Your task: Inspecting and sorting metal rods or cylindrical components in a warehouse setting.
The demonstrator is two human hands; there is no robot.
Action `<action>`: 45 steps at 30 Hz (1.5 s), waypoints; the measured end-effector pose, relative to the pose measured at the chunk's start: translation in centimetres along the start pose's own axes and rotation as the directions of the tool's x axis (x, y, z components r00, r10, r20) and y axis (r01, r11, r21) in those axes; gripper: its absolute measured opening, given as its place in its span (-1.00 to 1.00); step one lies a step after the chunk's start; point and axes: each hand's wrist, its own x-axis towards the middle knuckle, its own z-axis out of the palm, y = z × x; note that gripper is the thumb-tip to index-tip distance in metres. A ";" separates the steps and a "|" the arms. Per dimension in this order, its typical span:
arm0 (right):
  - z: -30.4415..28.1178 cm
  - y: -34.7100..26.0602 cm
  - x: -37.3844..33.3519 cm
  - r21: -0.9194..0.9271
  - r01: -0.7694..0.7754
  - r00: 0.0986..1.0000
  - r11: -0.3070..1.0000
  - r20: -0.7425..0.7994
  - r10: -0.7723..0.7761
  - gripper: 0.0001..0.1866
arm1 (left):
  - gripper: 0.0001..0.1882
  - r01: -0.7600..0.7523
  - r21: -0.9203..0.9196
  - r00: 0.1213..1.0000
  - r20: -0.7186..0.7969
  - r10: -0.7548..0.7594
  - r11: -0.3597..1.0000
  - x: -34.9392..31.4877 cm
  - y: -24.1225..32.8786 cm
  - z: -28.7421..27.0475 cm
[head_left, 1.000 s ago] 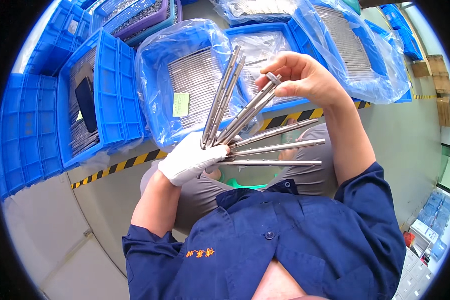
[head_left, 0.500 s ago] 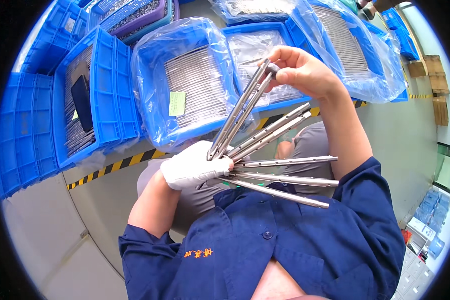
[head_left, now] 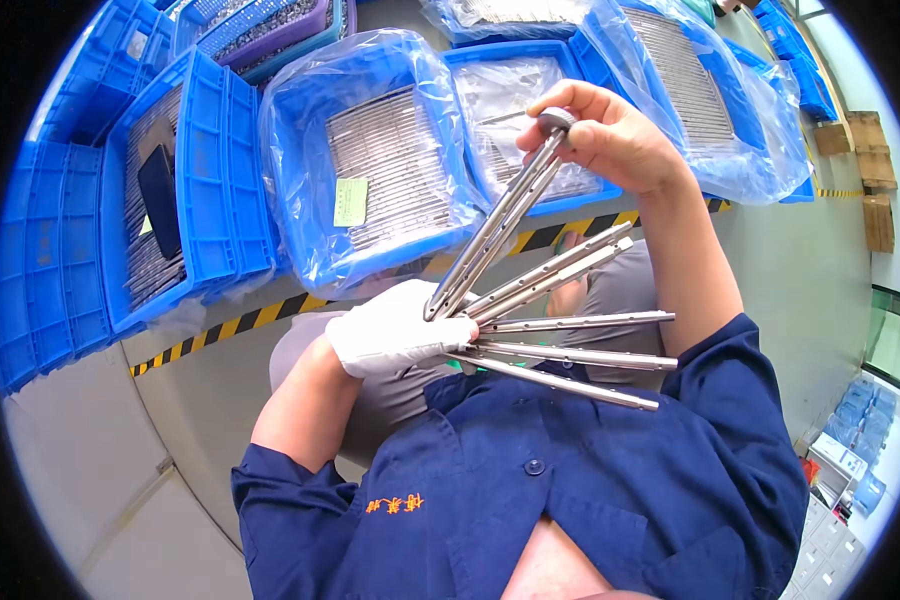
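My left hand (head_left: 395,332), in a white glove, is closed round the lower ends of several slim steel rods (head_left: 570,320) with small holes along them. The rods fan out toward the right, and the glove hides their gripped ends. Two or so lean up and away, close together. At the far tip of these, my bare right hand (head_left: 620,138) pinches a dark grey, round, knurled-looking piece (head_left: 556,119) between thumb and fingers. That piece sits right at the rod tip; whether it is fitted over the tip I cannot tell.
Ahead stands a blue crate (head_left: 300,240) lined with clear plastic, holding rows of rods and a yellow-green slip (head_left: 350,202). More blue crates flank it. A dark phone-like slab (head_left: 158,200) lies on rods at left. Striped floor tape (head_left: 250,322) runs before the crates.
My right hand has shifted slightly up, and the round piece has turned from edge-on beside the rod tips to lying across a tip. The left hand has moved a little right.
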 end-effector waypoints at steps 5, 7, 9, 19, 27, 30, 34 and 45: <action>-0.1 -0.8 0.2 -0.055 0.030 0.999 0.998 0.013 -0.030 -0.54 | -0.64 -0.009 -0.008 1.000 -0.004 0.009 1.000 0.4 0.0 -0.4; -0.2 -1.7 0.2 -0.191 0.011 1.000 0.981 -0.011 -0.013 -0.54 | -0.65 0.040 0.023 0.999 0.016 -0.040 0.999 0.3 0.3 -0.6; 0.2 -1.7 0.7 -0.123 0.013 1.000 0.992 0.014 -0.011 -0.57 | -0.66 0.042 -0.036 0.999 0.000 -0.042 0.998 -0.1 0.6 -0.3; 1.9 -0.2 0.1 -0.059 0.000 0.995 0.998 0.102 0.006 -0.67 | -0.55 -0.159 0.114 0.986 -0.025 0.163 0.981 0.5 -2.7 0.3; -0.1 -2.0 -0.8 -0.112 0.076 0.997 0.991 0.012 -0.075 -0.72 | -0.48 -0.119 -0.059 0.992 0.023 0.121 0.991 1.3 -0.7 0.6; -1.8 -1.5 -0.6 0.057 0.223 0.959 0.973 -0.194 -0.208 -0.77 | -0.49 -0.122 -0.149 0.992 -0.001 0.123 0.981 1.5 -1.3 0.8; -4.2 -0.5 -0.9 0.335 0.274 0.917 0.901 -0.373 -0.140 -0.78 | -0.62 -0.280 -0.181 0.945 -0.227 0.237 0.943 1.9 -1.4 1.2; 0.4 -2.2 -1.7 -0.046 0.288 0.823 0.956 -0.500 -0.272 -0.77 | -0.81 -0.255 -0.601 0.930 -0.368 0.021 0.757 3.6 -3.1 -2.4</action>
